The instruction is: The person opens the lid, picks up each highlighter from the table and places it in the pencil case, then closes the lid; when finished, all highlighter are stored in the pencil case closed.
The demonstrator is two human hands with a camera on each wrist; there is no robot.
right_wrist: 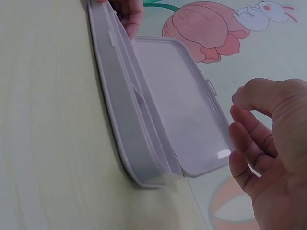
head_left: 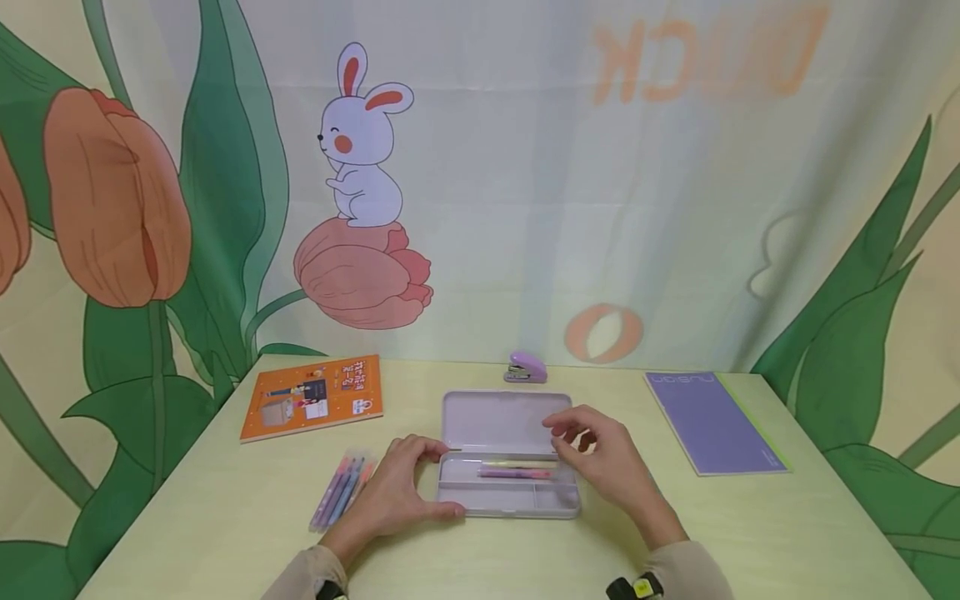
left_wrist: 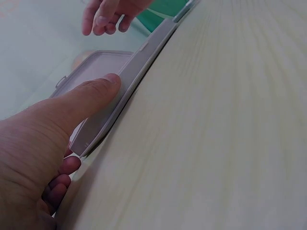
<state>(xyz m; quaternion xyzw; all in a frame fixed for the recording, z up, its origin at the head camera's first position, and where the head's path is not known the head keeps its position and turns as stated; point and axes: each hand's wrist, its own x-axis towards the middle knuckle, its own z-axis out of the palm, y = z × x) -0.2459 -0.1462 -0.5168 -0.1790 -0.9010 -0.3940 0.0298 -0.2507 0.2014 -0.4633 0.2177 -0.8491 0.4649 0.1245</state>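
Note:
A pale lilac pencil case (head_left: 510, 510) lies on the table with its lid (head_left: 491, 421) folded back. In its rear compartment are a purple pen with a pink end (head_left: 513, 473) and a yellowish pen (head_left: 510, 463). My left hand (head_left: 397, 492) holds the case's left end, the thumb (left_wrist: 103, 86) against the front wall and the fingers round the far side. Over the right end hovers my right hand (head_left: 603, 454), fingers loosely bent. Nothing shows between those fingers in the right wrist view, where the hand (right_wrist: 268, 139) is apart from the case.
A clear pack of coloured pens (head_left: 341, 492) lies beside my left wrist. An orange book (head_left: 315, 398) is at the back left, a purple stapler (head_left: 527, 368) stands behind the case, and a purple notebook (head_left: 712, 423) lies at the right. A printed curtain hangs behind the table.

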